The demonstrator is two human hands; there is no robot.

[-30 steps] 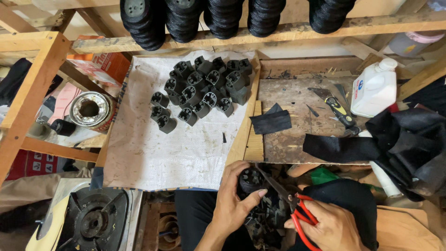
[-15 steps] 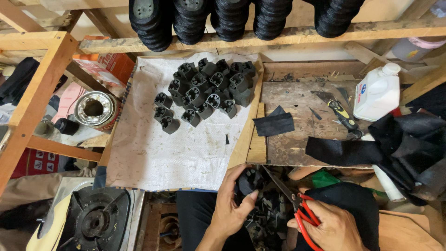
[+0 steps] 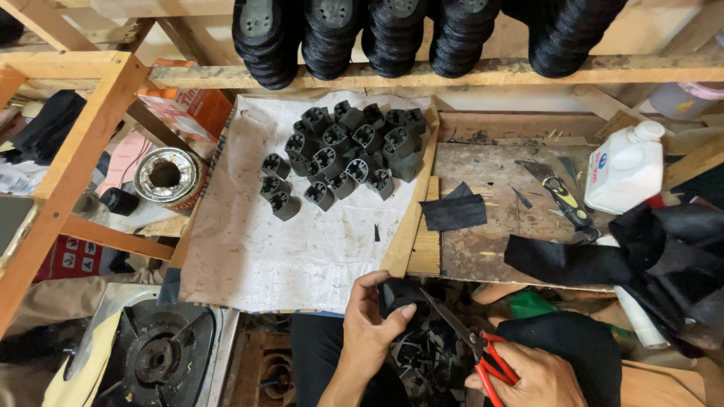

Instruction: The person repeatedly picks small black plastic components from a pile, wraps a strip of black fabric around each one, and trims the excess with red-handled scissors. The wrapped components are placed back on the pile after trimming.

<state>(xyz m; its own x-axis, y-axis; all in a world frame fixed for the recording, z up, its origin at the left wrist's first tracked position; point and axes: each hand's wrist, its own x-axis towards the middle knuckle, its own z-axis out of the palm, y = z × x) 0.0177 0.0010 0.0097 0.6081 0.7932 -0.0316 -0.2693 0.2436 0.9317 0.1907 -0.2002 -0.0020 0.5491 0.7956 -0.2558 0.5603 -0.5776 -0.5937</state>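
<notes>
A small black moulded piece [image 3: 398,295] is gripped in the left hand [image 3: 369,324], fingers curled around it, just below the front edge of the surface [image 3: 483,256]. Red-handled scissors [image 3: 471,339] are held closed-fisted in the right hand [image 3: 539,377], their long axis running diagonally, blades pointing up-left towards the piece. The blades are thin dark metal; the piece looks matt and rubbery. Its shape is largely hidden by fingers, and the right hand is cut off by the frame.

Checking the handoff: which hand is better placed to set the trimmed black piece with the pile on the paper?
Left. The left hand already holds the black piece nearest the paper; the right hand is occupied with the red-handled scissors.
</notes>
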